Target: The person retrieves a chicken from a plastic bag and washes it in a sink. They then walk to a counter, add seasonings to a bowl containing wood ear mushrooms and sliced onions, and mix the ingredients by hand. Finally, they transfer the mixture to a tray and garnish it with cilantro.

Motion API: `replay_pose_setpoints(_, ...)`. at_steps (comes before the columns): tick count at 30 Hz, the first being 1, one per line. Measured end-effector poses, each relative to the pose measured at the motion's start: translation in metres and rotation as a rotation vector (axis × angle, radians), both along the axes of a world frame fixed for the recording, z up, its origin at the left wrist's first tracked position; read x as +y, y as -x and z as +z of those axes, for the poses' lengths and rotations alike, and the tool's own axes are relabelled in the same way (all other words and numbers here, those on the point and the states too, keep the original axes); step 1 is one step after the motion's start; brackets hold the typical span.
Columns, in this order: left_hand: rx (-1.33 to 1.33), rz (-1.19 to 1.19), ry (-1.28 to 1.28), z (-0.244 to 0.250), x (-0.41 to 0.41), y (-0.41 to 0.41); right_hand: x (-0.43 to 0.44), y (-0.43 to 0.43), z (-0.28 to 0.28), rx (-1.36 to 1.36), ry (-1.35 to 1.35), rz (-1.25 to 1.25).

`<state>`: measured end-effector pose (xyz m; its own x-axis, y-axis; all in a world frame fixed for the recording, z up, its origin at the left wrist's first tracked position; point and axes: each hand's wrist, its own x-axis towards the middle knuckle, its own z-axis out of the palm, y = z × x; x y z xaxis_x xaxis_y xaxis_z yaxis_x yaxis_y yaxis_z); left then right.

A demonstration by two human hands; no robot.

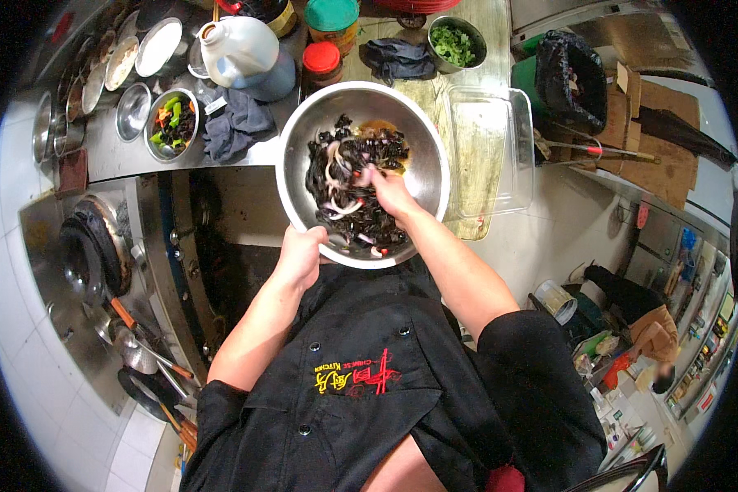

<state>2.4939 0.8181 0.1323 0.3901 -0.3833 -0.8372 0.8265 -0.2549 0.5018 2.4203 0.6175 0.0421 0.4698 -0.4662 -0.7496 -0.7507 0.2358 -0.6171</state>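
Note:
A large stainless steel mixing bowl (292, 166) is tilted before me, holding black wood ear fungus (369, 227), pale onion slices (338, 209) and bits of red pepper. Brown liquid (378, 128) pools at the far side of the mix. My left hand (302, 255) grips the bowl's near left rim, thumb over the edge. Inside the bowl, my right hand (396, 197) reaches into the fungus and onion. Its fingertips are blurred and partly buried, so their grip is unclear.
A clear plastic container (519, 154) sits right of the bowl on a wooden board (476, 227). Beyond are a bowl of chopped greens (454, 48), dark cloths (398, 58), a plastic jug (240, 52) and a bowl of cut vegetables (171, 126). Woks (92, 252) stand left; a person (649, 332) is far right.

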Motion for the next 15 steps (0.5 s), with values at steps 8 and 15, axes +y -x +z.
replay_pose_setpoints(8,-0.008,-0.039,-0.074,-0.001,0.003,0.000,-0.051,-0.060,-0.015,-0.188,0.479,0.217)
replay_pose_setpoints(15,-0.082,-0.003,-0.039,-0.002,0.006,-0.002,-0.013,-0.061,-0.016,-0.237,-0.182,0.468)
